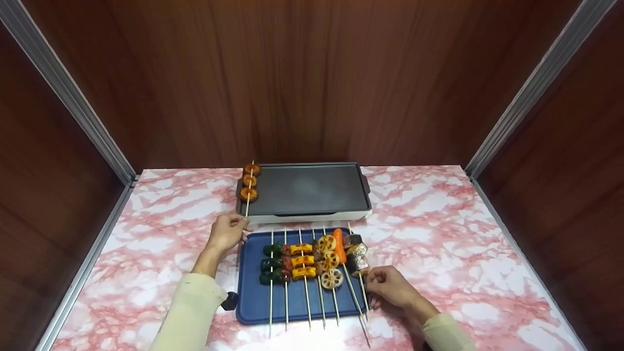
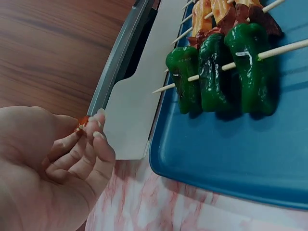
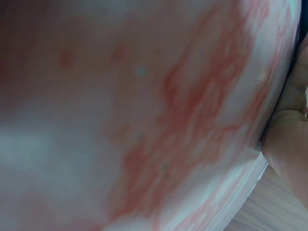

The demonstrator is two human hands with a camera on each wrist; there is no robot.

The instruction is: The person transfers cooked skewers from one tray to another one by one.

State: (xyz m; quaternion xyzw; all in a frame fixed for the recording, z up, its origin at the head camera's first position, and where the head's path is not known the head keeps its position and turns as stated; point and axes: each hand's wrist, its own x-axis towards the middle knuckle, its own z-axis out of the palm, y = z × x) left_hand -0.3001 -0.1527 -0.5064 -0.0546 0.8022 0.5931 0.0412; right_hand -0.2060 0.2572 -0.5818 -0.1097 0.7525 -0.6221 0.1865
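In the head view my left hand (image 1: 228,232) pinches the stick of a skewer with several round browned slices (image 1: 249,181). These slices lie over the left end of the dark griddle (image 1: 312,187). My right hand (image 1: 392,288) is at the right edge of the blue tray (image 1: 253,307), fingers bent, beside a skewer of dark and silvery pieces (image 1: 357,253); whether it grips the tray rim or the stick is unclear. In the right wrist view only part of my right hand (image 3: 288,139) shows at the edge.
On the tray lie skewers of green peppers (image 1: 271,264), yellow pieces (image 1: 303,261), lotus root slices (image 1: 331,278) and a carrot-like orange piece (image 1: 339,243). Several sticks overhang the tray's near rim. Wood-look panels (image 1: 312,83) enclose the pink marbled table (image 1: 438,234).
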